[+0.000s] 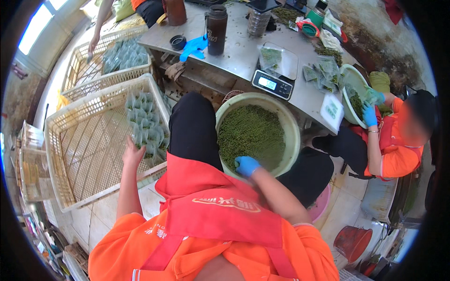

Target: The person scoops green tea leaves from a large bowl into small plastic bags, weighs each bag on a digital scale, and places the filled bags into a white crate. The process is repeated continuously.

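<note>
My left hand (133,153), bare, reaches over the near right part of a cream plastic crate (55,154). Its fingers are apart, beside rows of small clear bags (146,122) with green contents; they seem to touch the nearest bags. Between my knees stands a pale green basin (291,122) with a heap of small green peppercorns (251,131). In a blue glove, my right hand (246,166) is at the basin's near side, its fingers curled into the peppercorns. How much it grips is hidden.
Ahead, a metal table (239,61) bears a scale (273,85) with a filled bag, a dark bottle (216,30) and blue gloves (194,47). A second crate (77,70) lies beyond mine. At right, a gloved co-worker (391,136) handles another basin (349,100). A red bucket (352,243) stands nearby.
</note>
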A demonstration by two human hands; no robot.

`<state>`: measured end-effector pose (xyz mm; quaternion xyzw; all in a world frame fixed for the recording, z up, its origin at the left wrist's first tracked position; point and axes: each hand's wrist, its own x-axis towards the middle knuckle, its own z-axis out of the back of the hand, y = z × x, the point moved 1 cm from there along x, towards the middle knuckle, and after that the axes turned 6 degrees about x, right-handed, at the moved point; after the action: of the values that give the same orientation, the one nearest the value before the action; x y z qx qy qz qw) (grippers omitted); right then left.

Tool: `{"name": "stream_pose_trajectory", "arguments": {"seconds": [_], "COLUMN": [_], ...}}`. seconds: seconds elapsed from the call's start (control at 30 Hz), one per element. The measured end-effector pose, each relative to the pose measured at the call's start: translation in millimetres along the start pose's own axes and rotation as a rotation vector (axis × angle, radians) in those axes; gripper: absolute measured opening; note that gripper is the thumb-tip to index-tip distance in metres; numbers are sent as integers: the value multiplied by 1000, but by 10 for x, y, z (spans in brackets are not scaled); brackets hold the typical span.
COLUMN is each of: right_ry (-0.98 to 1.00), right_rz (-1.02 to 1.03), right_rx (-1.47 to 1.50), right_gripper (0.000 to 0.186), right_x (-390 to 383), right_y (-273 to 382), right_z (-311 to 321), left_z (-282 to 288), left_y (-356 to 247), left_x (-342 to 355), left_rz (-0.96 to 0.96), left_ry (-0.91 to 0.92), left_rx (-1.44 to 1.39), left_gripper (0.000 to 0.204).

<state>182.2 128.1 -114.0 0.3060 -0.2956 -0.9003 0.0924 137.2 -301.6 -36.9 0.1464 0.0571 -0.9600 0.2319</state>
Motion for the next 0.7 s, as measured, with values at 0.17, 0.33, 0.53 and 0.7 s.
{"name": "stream_pose_trajectory", "arguments": {"seconds": [0.17, 0.33, 0.53, 0.7], "right_ry": [-141, -398, -741, -733], "right_rz": [-99, 128, 419, 192], "right_rx": [672, 1268, 1708, 1555], "right_gripper": [5, 12, 29, 27], "right_x": [-236, -325, 333, 128], "right_y": [262, 396, 464, 453], "right_z": [714, 1411, 2284, 1856], "left_z": [216, 544, 879, 695], "left_y": [-479, -1362, -2361, -2776], "left_x": [33, 10, -229, -273], "left_rz": [-324, -589, -946, -1149], "left_ry": [-457, -578, -630, -580], "left_rx": [-125, -343, -488, -530], "left_gripper": [69, 53, 41, 31]}}
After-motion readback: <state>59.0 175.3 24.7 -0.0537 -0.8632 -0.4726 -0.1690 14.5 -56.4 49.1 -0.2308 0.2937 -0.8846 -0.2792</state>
